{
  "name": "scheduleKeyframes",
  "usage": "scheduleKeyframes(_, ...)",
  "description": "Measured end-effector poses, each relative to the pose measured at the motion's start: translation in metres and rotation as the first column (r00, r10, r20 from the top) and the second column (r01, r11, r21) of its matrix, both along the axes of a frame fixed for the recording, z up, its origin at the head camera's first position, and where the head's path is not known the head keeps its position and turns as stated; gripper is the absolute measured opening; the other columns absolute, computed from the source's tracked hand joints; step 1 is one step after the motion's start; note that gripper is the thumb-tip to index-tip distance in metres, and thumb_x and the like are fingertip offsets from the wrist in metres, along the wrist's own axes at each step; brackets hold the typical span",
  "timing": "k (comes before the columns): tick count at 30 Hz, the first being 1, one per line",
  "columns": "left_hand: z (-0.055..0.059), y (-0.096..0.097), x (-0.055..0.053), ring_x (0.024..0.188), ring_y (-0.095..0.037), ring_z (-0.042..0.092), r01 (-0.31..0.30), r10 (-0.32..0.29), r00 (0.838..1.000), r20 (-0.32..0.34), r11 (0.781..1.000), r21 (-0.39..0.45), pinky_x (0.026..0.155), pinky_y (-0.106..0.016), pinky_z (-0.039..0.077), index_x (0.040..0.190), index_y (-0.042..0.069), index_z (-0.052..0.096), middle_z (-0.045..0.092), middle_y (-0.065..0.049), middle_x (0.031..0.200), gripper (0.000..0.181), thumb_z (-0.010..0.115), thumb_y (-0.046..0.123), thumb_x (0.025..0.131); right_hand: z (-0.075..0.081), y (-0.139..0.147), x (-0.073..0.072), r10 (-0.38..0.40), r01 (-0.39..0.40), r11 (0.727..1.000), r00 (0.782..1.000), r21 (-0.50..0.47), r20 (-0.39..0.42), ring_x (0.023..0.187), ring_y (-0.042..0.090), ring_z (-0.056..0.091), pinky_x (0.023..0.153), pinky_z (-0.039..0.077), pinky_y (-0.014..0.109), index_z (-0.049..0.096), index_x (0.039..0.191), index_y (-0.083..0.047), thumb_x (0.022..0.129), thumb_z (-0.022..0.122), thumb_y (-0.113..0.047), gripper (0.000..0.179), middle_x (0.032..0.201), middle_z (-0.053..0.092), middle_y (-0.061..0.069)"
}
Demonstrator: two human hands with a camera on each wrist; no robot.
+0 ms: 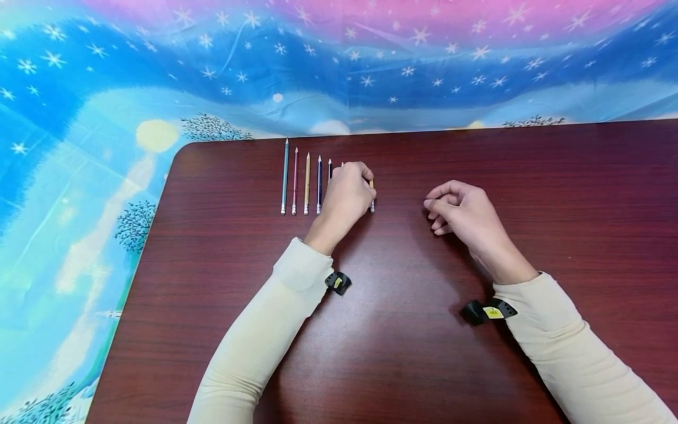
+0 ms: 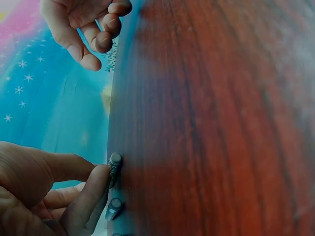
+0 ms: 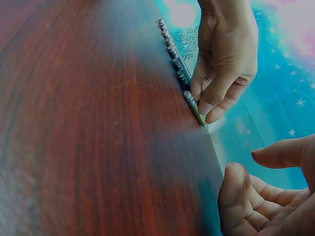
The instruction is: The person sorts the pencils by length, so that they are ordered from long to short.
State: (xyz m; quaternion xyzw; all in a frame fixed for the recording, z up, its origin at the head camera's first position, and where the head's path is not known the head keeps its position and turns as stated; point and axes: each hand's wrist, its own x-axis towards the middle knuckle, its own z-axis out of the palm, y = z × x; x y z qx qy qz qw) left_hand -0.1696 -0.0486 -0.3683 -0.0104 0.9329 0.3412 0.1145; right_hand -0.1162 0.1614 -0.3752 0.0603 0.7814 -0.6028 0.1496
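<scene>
My left hand (image 1: 346, 191) pinches a yellow pencil (image 3: 193, 105) between thumb and fingertips at the right end of a row; the pencil lies on the table. Left of it are a teal pencil (image 1: 284, 176), a pink pencil (image 1: 295, 182), a yellow one (image 1: 306, 184), a dark blue one (image 1: 319, 185) and a black one (image 1: 329, 168). The left hand hides other pencils in part. All point toward the far edge, with eraser ends facing me. Just above the table to the right, my right hand (image 1: 466, 221) hangs loosely curved, holding nothing.
The dark red-brown wooden table (image 1: 402, 335) has a rounded far left corner. Behind it and along its left hangs a blue and pink snowflake-patterned cloth (image 1: 318, 65). A black camera mount (image 1: 338, 282) sits at my left wrist, another mount (image 1: 489, 311) at my right.
</scene>
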Motion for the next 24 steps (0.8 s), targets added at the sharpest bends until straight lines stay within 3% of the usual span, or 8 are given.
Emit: scheduleKeyframes(24, 0.0, -0.0046, 0.0005, 0.087, -0.016, 0.069, -0.009, 0.009, 1.0, 0.008, 1.0, 0.01, 0.08, -0.032, 0.056, 0.116, 0.008, 0.072, 0.075, -0.001, 0.095, 0.018, 0.068, 0.005, 0.098, -0.0042, 0.001, 0.0006, 0.018, -0.018, 1.0, 1.0, 0.021, 0.008, 0.061, 0.008, 0.062, 0.061, 0.061, 0.025, 0.058, 0.118, 0.003, 0.104, 0.06, -0.013, 0.021, 0.076, 0.07, -0.012)
